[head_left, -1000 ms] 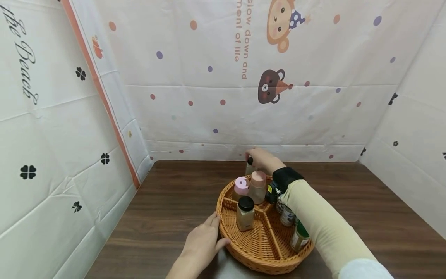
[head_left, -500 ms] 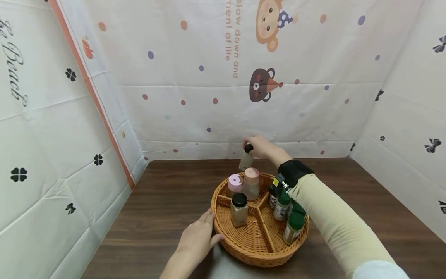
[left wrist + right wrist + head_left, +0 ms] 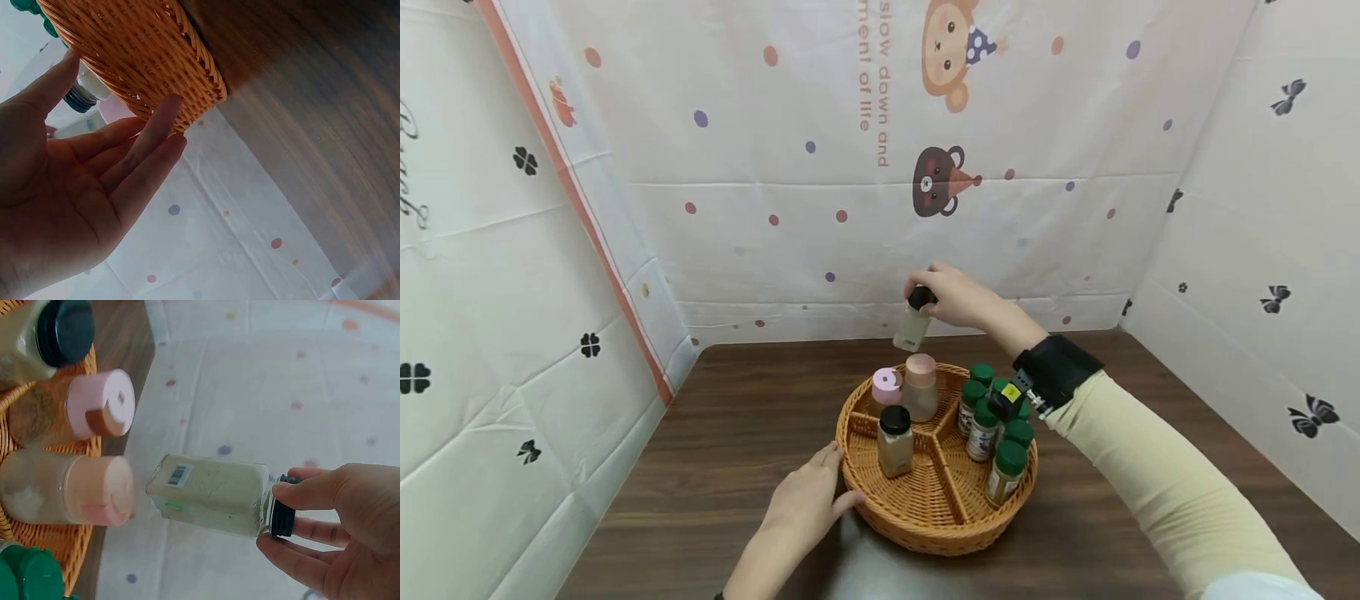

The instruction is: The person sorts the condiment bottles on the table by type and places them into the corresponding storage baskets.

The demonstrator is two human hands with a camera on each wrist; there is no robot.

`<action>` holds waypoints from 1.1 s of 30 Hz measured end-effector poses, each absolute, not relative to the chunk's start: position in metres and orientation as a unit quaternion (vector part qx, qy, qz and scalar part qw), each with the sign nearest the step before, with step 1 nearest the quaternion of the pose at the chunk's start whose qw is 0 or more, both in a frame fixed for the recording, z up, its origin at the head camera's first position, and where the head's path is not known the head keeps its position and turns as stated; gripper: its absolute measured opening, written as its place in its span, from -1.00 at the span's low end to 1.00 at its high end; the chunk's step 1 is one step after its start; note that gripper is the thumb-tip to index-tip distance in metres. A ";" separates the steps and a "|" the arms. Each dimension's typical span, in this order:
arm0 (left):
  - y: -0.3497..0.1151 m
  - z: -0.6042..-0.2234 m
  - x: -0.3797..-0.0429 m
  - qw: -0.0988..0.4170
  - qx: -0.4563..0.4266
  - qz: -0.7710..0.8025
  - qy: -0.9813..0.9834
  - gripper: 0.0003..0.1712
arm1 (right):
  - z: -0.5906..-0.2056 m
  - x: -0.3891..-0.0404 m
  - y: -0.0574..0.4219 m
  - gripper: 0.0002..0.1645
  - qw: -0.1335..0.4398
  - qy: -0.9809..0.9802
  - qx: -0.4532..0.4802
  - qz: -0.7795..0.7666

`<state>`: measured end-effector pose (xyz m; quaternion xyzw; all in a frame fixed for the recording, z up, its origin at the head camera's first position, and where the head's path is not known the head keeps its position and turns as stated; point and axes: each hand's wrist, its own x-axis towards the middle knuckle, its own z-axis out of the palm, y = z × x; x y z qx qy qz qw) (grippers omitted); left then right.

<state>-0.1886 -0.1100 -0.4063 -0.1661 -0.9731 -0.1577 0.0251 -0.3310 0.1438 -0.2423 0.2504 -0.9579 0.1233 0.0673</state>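
Note:
My right hand (image 3: pixel 953 296) pinches the black cap of a square glass spice jar (image 3: pixel 209 494) holding pale powder. The jar hangs tilted in the air beyond the far rim of a round wicker basket (image 3: pixel 925 540), its barcode label showing in the right wrist view. Against the basket's left side rests my left hand (image 3: pixel 801 500), fingers straight and fingertips at the weave. Inside the basket stand another black-capped spice jar (image 3: pixel 895 450) in the front left compartment, a lilac-capped jar (image 3: pixel 887 390) and a peach-capped jar (image 3: pixel 919 398) at the back, and several green-capped jars (image 3: pixel 982 435) on the right.
Wicker dividers (image 3: pixel 951 483) split the basket into compartments. It stands on a dark wood table (image 3: pixel 760 400). White printed cloth (image 3: pixel 775 267) hangs behind the table and along both sides.
My right hand has lifted the spice jar from the table behind the basket, raising it up and back toward the basket's far rim. My left hand stays at the basket.

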 end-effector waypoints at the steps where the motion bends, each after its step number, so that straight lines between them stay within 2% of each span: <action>1: -0.111 -0.406 -0.190 0.025 -0.165 -0.157 -0.973 -0.14 | -0.240 -0.326 0.143 -0.64 0.072 -0.956 0.257 0.121; 5: -0.115 -0.405 -0.194 0.023 -0.173 -0.164 -0.971 -0.17 | -0.233 -0.306 0.139 -0.64 0.085 -0.945 0.287 0.129; 10: -0.123 -0.398 -0.198 0.036 -0.191 -0.173 -0.966 -0.30 | -0.230 -0.278 0.136 -0.65 0.099 -0.929 0.327 0.139; 18: -0.132 -0.380 -0.205 0.079 -0.192 -0.151 -0.966 -0.41 | -0.243 -0.240 0.131 -0.66 0.076 -0.921 0.365 0.114; 25: -0.133 -0.373 -0.206 0.084 -0.188 -0.141 -0.968 -0.43 | -0.262 -0.224 0.121 -0.64 0.051 -0.915 0.385 0.107; 33: -0.128 -0.368 -0.211 0.108 -0.194 -0.154 -0.963 -0.42 | -0.283 -0.226 0.110 -0.68 0.041 -0.899 0.430 0.078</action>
